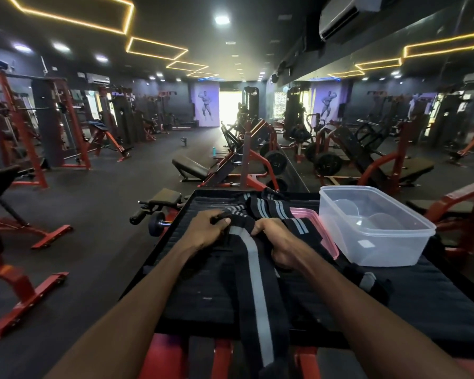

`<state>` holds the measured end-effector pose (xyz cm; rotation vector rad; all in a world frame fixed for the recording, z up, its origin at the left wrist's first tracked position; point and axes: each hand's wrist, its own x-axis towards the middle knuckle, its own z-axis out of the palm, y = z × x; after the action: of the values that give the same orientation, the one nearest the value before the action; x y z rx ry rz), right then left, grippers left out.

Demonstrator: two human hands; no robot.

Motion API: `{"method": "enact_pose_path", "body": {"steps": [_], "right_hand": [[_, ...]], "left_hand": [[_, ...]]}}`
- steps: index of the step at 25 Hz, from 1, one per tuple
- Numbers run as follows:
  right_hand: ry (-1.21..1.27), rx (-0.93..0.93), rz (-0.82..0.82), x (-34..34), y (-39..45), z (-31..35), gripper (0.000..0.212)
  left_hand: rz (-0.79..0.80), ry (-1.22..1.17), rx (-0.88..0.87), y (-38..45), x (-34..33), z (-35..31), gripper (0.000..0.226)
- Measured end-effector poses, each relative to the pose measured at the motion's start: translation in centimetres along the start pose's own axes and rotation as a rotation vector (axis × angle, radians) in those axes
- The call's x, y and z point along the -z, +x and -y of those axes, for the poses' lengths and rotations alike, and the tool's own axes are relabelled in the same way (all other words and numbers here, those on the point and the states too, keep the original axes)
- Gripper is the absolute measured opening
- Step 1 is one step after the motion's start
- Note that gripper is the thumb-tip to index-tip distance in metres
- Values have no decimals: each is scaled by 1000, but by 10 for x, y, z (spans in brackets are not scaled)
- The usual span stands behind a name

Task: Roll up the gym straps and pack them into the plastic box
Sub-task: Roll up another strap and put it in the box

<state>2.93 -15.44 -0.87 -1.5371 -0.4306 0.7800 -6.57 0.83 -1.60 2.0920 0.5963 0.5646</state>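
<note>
Hands both down on black padded surface (203, 291), centre of view. Left hand (207, 228) curled shut around the rolled end of a black strap with grey stripe (253, 272); thumb pressed on top. Right hand (278, 242) fisted on the same strap just beside it, at 3 o'clock of the left. Strap tail runs toward 6 o'clock, off the near edge. More striped straps (268, 207) heaped at 12 o'clock of the hands. Clear plastic box (372, 228) open, at 2 o'clock, standing on the surface; pink lid (322, 231) lies between box and straps, partly under the straps
</note>
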Motion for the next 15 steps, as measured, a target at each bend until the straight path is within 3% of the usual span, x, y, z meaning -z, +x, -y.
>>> {"method": "enact_pose_path", "body": {"steps": [2, 8, 12, 15], "right_hand": [[-78, 28, -1, 12, -4, 3, 6], [-429, 335, -116, 42, -2, 2, 38], [-609, 486, -180, 52, -8, 3, 16], [-472, 467, -268, 56, -5, 5, 14]], "left_hand": [[62, -48, -7, -2, -8, -13, 21], [249, -111, -24, -1, -32, -42, 20], [315, -187, -56, 3, -40, -50, 15], [276, -342, 30, 2, -45, -57, 31]]}}
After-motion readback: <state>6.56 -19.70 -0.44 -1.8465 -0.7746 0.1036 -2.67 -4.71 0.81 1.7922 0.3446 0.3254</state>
